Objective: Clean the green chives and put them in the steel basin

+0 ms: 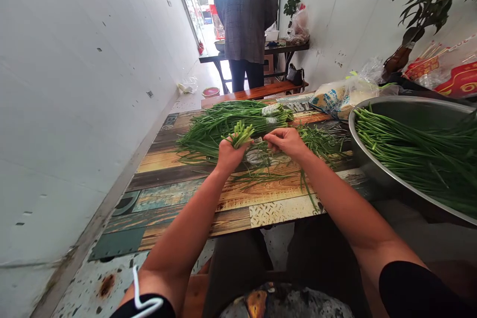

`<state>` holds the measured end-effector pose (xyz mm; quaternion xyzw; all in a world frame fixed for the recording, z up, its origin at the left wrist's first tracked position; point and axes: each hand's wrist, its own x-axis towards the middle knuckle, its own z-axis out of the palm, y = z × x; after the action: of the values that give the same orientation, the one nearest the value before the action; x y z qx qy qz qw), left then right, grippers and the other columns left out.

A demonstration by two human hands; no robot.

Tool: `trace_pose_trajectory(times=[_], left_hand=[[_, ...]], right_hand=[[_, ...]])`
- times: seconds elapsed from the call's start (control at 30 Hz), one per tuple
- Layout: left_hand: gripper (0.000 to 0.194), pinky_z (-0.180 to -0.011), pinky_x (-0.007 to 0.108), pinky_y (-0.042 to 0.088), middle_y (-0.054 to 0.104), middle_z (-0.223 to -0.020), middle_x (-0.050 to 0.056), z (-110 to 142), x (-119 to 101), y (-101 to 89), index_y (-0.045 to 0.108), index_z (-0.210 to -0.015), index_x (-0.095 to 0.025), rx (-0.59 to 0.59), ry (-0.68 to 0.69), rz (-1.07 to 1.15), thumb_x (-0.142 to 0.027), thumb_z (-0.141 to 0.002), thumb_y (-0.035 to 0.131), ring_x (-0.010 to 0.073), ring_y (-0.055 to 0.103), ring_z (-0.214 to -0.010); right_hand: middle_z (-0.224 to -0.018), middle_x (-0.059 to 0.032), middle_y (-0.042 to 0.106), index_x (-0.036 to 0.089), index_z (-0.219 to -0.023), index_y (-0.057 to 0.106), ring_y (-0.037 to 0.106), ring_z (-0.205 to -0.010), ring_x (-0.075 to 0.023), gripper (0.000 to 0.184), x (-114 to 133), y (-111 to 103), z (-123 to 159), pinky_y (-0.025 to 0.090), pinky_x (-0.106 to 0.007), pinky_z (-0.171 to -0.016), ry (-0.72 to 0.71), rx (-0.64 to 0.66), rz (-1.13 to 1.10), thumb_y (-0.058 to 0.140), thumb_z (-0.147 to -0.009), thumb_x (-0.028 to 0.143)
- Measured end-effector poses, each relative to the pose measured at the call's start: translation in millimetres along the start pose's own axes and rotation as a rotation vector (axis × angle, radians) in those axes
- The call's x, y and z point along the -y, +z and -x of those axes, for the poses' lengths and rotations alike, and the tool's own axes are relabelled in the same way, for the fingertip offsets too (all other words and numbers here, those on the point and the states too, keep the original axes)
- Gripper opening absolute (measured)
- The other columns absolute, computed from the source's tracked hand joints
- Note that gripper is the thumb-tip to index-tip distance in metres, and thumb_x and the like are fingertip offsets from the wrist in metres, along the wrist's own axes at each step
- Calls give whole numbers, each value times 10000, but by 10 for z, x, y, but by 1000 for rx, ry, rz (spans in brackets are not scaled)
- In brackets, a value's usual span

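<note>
My left hand (230,156) is closed round a bunch of garlic chives (241,135), with the pale cut ends pointing up. Just to its right, my right hand (287,143) has thumb and forefinger pinched together; what lies between them is too small to make out. Behind both hands lies a large heap of garlic chives (219,121), with whitish bands round bundles at its right end. Loose trimmings (320,143) are scattered beside and below my right hand.
On the right stands a big metal basin (387,173) holding long chives (406,146). Plastic bags (341,97) and a potted plant (413,20) are behind it. The wood-patterned table (164,179) runs near a white wall on the left. A person (246,15) stands beyond a bench (257,92).
</note>
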<state>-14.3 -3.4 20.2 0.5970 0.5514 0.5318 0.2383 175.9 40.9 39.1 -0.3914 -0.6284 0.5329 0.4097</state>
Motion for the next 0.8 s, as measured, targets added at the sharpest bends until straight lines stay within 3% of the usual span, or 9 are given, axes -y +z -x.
trace_pose_trajectory(times=[0.17, 0.27, 0.37, 0.43, 0.5, 0.6, 0.67, 0.8], left_hand=[[181, -666, 259, 459, 666, -678, 15, 20, 5, 3, 705, -744, -156, 208, 74, -141, -332, -757, 663, 146, 580, -669], [91, -637, 254, 420, 629, -649, 6, 19, 6, -5, 674, -693, -167, 257, 139, -255, -230, -745, 633, 134, 536, -630], [97, -650, 275, 421, 610, -646, 17, 23, 12, 5, 634, -655, -182, 155, 169, -273, -201, -750, 620, 146, 537, -631], [92, -693, 299, 451, 625, -669, 30, 27, 29, 23, 636, -682, -189, 76, 157, -210, -225, -766, 627, 169, 583, -679], [95, -734, 320, 480, 653, -712, 39, 26, 52, 39, 652, -747, -196, 22, 137, -131, -278, -792, 633, 184, 622, -727], [144, -732, 321, 500, 677, -767, 42, 12, 87, 43, 642, -807, -204, -78, 125, -70, -345, -822, 622, 174, 632, -725], [167, -721, 312, 505, 672, -773, 38, 0, 102, 35, 620, -807, -205, -174, 128, -73, -369, -840, 607, 160, 623, -707], [228, -724, 313, 511, 673, -803, 42, 2, 92, 17, 613, -864, -195, -343, 134, -114, -421, -839, 629, 160, 631, -720]], right_hand=[[-534, 5, 642, 153, -711, 679, 561, -456, -105, 340, -13, 154, 6, 466, -233, -466, 21, 58, -101, 777, -590, 456], [-558, -12, 658, 149, -704, 673, 572, -473, -114, 354, 1, 61, -24, 478, -247, -485, 5, 9, -111, 792, -579, 459], [-660, -50, 701, 147, -684, 664, 579, -503, -113, 358, -11, -206, -96, 471, -254, -507, -53, -201, -26, 732, -677, 499], [-652, -50, 695, 146, -657, 673, 599, -542, -133, 360, -57, -379, -153, 471, -266, -557, -52, -294, 223, 649, -777, 485], [-693, -62, 707, 141, -699, 719, 643, -670, -178, 285, -124, -478, -193, 470, -286, -648, -20, -247, 637, 635, -814, 388], [-929, -124, 733, 149, -893, 769, 643, -938, -256, 190, -203, -484, -194, 449, -333, -804, 27, -95, 1168, 621, -824, 248], [-1088, -170, 697, 156, -1013, 752, 594, -1070, -301, 251, -206, -452, -160, 434, -367, -867, 50, -28, 1330, 612, -839, 271], [-1239, -188, 630, 153, -1203, 642, 535, -1154, -346, 447, -107, -439, -72, 431, -405, -890, 115, 64, 1384, 659, -803, 351]])
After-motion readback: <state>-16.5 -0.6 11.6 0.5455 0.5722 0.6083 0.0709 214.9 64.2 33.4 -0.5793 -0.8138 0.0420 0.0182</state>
